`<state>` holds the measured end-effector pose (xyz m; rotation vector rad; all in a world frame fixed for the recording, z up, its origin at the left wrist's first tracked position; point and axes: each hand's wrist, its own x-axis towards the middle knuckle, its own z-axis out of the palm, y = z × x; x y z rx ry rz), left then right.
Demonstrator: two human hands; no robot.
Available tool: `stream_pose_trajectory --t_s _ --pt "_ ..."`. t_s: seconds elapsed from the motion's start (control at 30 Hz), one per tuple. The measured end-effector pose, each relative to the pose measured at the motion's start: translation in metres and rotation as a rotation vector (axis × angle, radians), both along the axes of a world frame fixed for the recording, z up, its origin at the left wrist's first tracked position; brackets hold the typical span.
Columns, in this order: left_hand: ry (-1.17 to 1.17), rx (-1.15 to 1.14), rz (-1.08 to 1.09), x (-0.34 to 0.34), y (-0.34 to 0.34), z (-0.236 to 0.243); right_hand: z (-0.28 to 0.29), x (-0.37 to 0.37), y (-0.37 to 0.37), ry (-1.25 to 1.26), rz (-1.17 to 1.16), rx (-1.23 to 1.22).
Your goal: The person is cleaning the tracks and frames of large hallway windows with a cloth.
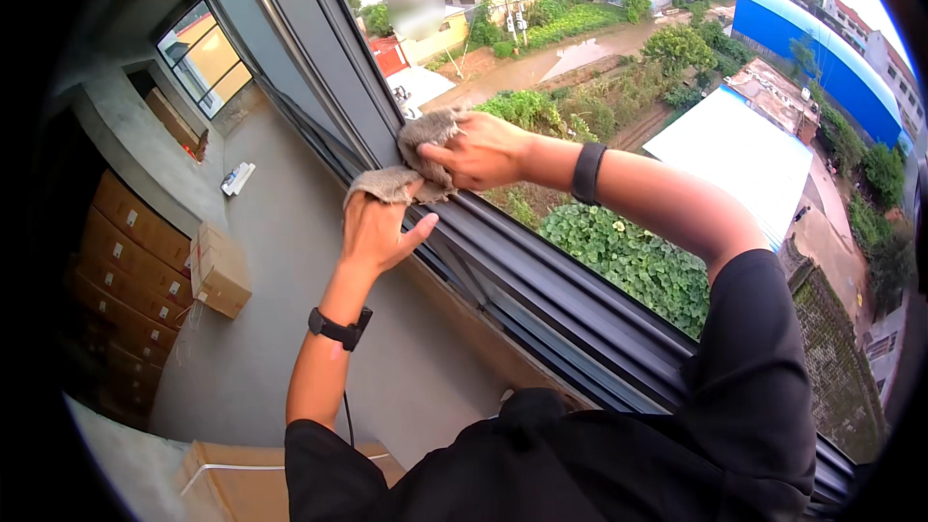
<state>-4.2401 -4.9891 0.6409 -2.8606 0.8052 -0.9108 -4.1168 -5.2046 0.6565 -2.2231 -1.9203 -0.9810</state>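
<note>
A ragged grey-brown cloth (pixel 431 138) is bunched against the dark grey window frame (pixel 340 48), where the upright meets the lower rail (pixel 570 266). My right hand (pixel 483 151) grips the cloth from the outer side of the frame, its fingers curled into the folds. On the room side, my left hand (pixel 372 232) has hold of the cloth's other end; the cloth covers most of its fingertips, and its thumb points out toward the rail. Both hands are close together, nearly touching across the cloth. Each wrist wears a black band.
Beyond the frame is a long drop to green plants (pixel 619 256), a white roof (pixel 739 159) and a blue-roofed building (pixel 822 58). Inside, stacked cartons (pixel 135 251), a single carton (pixel 220 271) and a large carton (pixel 237 483) stand on the grey floor (pixel 290 300).
</note>
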Motion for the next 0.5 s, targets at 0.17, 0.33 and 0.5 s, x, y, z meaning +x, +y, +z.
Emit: stream_pose_trajectory --t_s 0.17,0.33,0.5 --pt "-0.383 0.135 0.145 0.020 -0.006 0.085 0.090 0.016 0.009 -0.204 -0.123 0.401" --pt "-0.501 0.149 0.206 0.024 0.003 0.101 0.151 0.021 0.043 -0.505 0.167 0.618" --pt "-0.463 0.037 0.184 0.020 0.014 0.060 0.131 -0.002 0.089 0.231 0.076 0.946"
